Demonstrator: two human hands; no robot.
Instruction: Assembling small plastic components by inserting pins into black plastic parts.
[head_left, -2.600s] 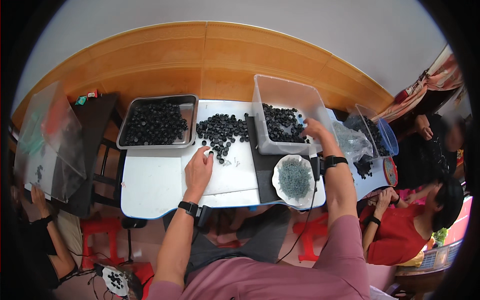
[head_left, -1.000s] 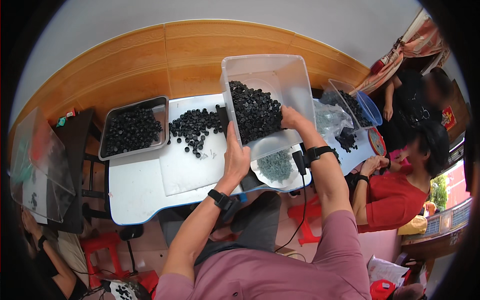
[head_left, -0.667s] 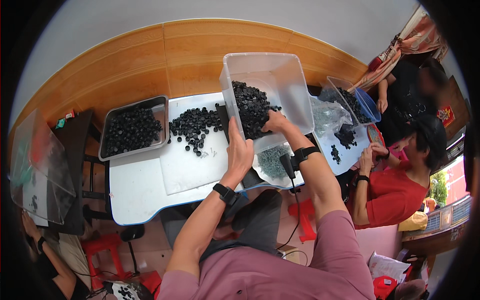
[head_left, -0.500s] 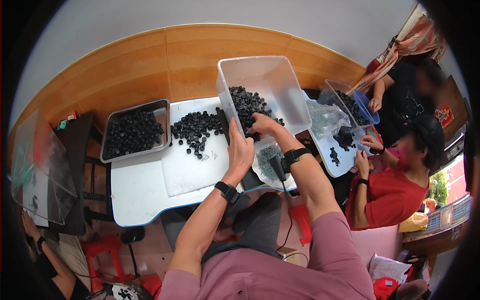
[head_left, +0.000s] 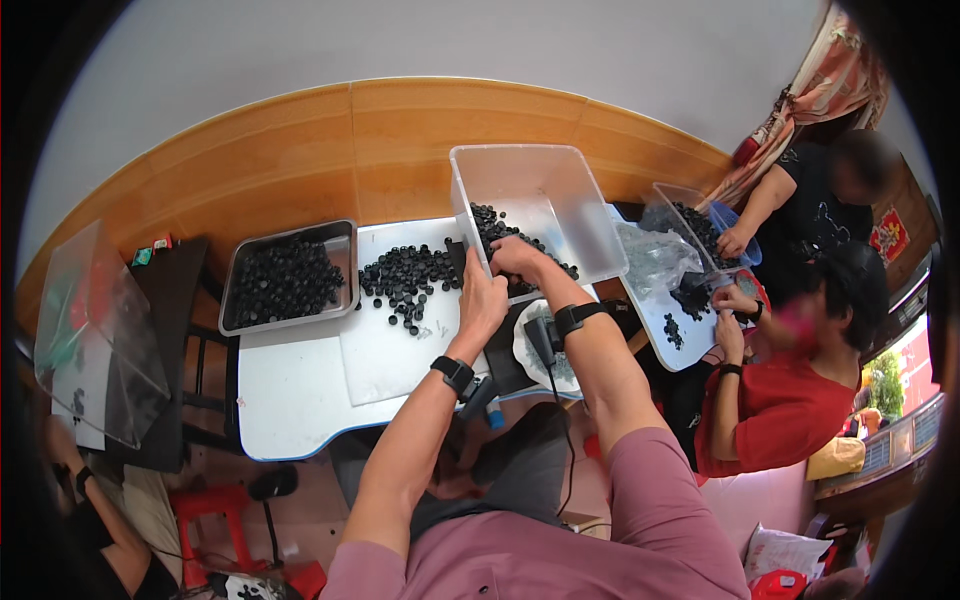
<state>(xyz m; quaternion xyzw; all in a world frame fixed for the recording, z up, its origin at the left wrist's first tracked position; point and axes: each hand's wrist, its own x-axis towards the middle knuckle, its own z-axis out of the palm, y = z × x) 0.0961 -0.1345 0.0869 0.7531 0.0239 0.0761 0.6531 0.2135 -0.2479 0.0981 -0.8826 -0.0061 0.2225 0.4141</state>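
A large clear plastic bin (head_left: 570, 185) is tilted on the table in front of me, with many small round black caps (head_left: 490, 220) gathered along its left and near sides. My left hand (head_left: 483, 305) grips the bin's near left corner. Over the near rim, my right hand (head_left: 517, 260) reaches in among the caps with its fingers curled. Its fingertips are partly hidden, so what they hold cannot be made out. Below my right forearm sits a white bowl (head_left: 528, 320) of small greyish pieces, partly covered by the forearm and a device strapped to that wrist.
Loose black caps (head_left: 405, 275) lie on a white board (head_left: 375, 360) left of the bin. Farther left stands a metal tray (head_left: 232, 325) full of caps. On the right, two people work beside a clear bag (head_left: 655, 255) and another bin (head_left: 690, 200). A cable (head_left: 572, 440) hangs from my right wrist.
The whole view has shifted, so the table and bin sit lower in the picture. My right hand's fingers have curled more inside the bin; the left hand keeps its hold on the corner.
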